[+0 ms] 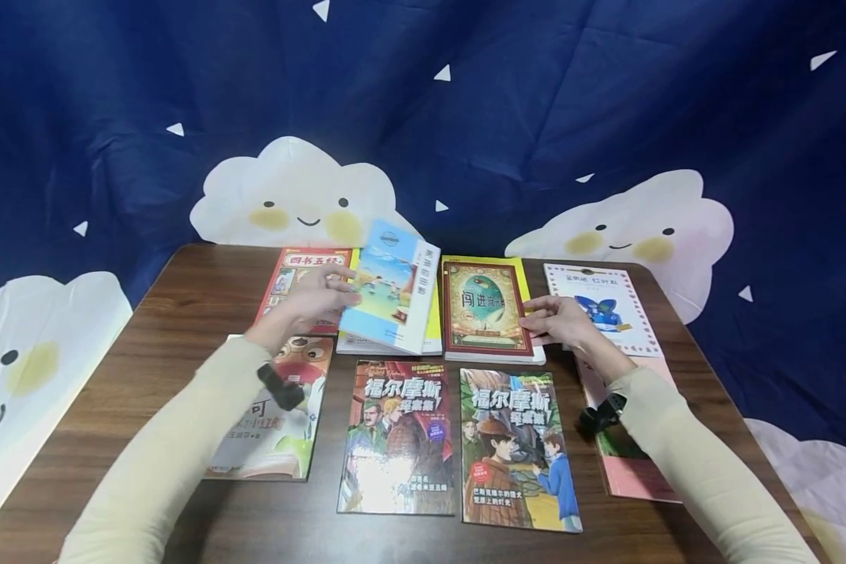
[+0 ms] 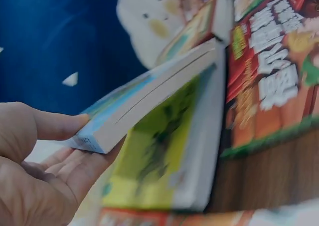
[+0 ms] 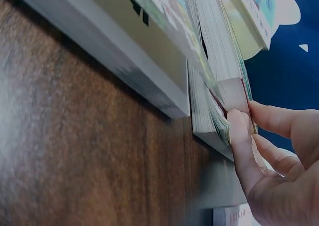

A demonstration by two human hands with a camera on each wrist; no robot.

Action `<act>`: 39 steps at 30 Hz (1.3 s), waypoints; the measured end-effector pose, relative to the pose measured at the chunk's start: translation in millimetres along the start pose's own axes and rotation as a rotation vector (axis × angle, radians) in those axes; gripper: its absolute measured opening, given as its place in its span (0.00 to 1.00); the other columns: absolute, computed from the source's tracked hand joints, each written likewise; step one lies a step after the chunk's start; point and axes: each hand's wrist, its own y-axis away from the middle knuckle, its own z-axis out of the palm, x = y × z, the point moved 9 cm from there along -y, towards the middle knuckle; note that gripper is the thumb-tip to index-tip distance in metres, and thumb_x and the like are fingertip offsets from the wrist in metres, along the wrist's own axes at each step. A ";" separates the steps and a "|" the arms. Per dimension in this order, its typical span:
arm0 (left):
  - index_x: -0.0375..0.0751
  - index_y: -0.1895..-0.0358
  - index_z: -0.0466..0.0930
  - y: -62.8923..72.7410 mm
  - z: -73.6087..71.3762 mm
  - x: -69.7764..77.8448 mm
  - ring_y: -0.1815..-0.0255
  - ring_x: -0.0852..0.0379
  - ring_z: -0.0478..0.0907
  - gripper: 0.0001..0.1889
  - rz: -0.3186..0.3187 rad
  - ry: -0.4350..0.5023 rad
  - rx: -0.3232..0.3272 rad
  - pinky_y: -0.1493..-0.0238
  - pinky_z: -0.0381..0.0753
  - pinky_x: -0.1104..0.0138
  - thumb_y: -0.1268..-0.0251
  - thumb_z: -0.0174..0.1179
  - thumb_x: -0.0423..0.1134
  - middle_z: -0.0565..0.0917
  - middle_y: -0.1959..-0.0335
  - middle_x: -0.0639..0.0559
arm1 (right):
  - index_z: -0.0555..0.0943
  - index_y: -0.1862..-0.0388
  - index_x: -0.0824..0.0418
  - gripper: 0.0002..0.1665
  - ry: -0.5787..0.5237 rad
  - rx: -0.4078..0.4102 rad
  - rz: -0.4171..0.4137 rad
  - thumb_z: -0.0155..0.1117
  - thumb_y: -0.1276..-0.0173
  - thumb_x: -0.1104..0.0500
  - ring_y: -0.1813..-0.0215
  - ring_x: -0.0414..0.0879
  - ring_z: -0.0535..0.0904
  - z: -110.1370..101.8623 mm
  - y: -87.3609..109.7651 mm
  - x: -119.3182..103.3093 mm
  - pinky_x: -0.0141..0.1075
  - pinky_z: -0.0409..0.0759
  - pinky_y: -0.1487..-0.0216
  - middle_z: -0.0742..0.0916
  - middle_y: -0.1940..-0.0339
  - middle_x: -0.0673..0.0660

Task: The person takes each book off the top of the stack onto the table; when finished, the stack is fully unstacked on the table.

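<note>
My left hand (image 1: 317,298) pinches the left edge of a blue-and-white paperback (image 1: 384,286), thumb on its cover and fingers beneath. In the left wrist view, that paperback (image 2: 149,96) tilts, its left end raised above a yellow-covered book (image 2: 164,151). My right hand (image 1: 564,323) pinches the right edge of a book with a red-brown border and a green oval (image 1: 485,305). That book lies on another yellow book (image 1: 532,274). The right wrist view shows thumb and fingers of the right hand (image 3: 284,161) at the book's edge; part of the grip is hidden.
Two comic-style books (image 1: 398,439) (image 1: 518,446) lie side by side at the front of the wooden table (image 1: 141,329). A red book (image 1: 271,294) and a cartoon-cover book (image 1: 296,431) lie at left. A white book (image 1: 606,305) overlaps a pink one (image 1: 638,478) at right.
</note>
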 end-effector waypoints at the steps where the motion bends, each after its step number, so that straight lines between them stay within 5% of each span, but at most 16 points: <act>1: 0.37 0.23 0.62 4.7 -10.2 -0.1 0.47 0.48 0.84 0.33 0.006 0.004 0.001 0.41 0.91 0.53 0.27 0.65 0.32 0.74 0.25 0.31 | 0.70 0.25 0.71 0.34 -0.002 0.000 0.000 0.68 0.24 0.61 0.69 0.36 0.88 0.3 -0.2 0.0 0.32 0.93 0.63 0.87 0.65 0.45; 7: 0.35 0.20 0.58 35.2 -74.2 -1.9 0.54 0.62 0.85 0.35 0.048 0.027 0.023 0.52 0.91 0.67 0.25 0.63 0.32 0.66 0.20 0.29 | 0.69 0.25 0.72 0.33 -0.017 0.001 0.001 0.68 0.23 0.61 0.69 0.36 0.88 1.1 0.2 -0.4 0.32 0.93 0.63 0.87 0.66 0.44; 11: 0.42 0.28 0.65 56.0 -116.2 -8.5 0.60 0.68 0.87 0.26 0.059 0.048 0.077 0.58 0.92 0.70 0.24 0.63 0.34 0.86 0.38 0.48 | 0.68 0.25 0.72 0.34 -0.029 -0.010 0.003 0.67 0.23 0.62 0.69 0.37 0.89 2.5 1.4 -1.1 0.32 0.93 0.62 0.87 0.65 0.45; 14: 0.50 0.37 0.68 70.9 -144.9 -15.4 0.62 0.67 0.89 0.20 0.058 0.068 0.116 0.59 0.93 0.69 0.24 0.64 0.34 0.88 0.56 0.70 | 0.67 0.24 0.73 0.35 -0.032 -0.019 0.001 0.68 0.23 0.62 0.68 0.37 0.89 4.0 2.2 -1.8 0.32 0.93 0.62 0.87 0.64 0.46; 22: 0.53 0.43 0.70 95.3 -209.7 -46.4 0.66 0.66 0.90 0.18 0.046 0.118 0.173 0.66 0.93 0.70 0.25 0.63 0.29 0.89 0.63 0.71 | 0.67 0.23 0.73 0.36 -0.025 -0.022 0.004 0.68 0.24 0.61 0.68 0.36 0.88 4.1 3.5 -2.7 0.32 0.93 0.63 0.88 0.65 0.45; 29: 0.58 0.45 0.70 92.2 -241.5 -73.7 0.70 0.69 0.90 0.18 -0.020 0.077 0.244 0.67 0.92 0.72 0.25 0.65 0.32 0.90 0.69 0.71 | 0.69 0.24 0.72 0.35 0.003 -0.004 0.016 0.68 0.23 0.59 0.67 0.37 0.88 1.5 4.6 -1.6 0.33 0.93 0.61 0.88 0.62 0.49; 39: 0.60 0.40 0.72 66.6 -260.1 -103.4 0.69 0.73 0.85 0.15 -0.097 -0.030 0.289 0.66 0.88 0.75 0.22 0.63 0.41 0.88 0.71 0.76 | 0.69 0.25 0.72 0.35 -0.015 -0.009 0.010 0.69 0.24 0.60 0.68 0.37 0.88 2.0 2.9 -1.3 0.32 0.93 0.62 0.88 0.64 0.45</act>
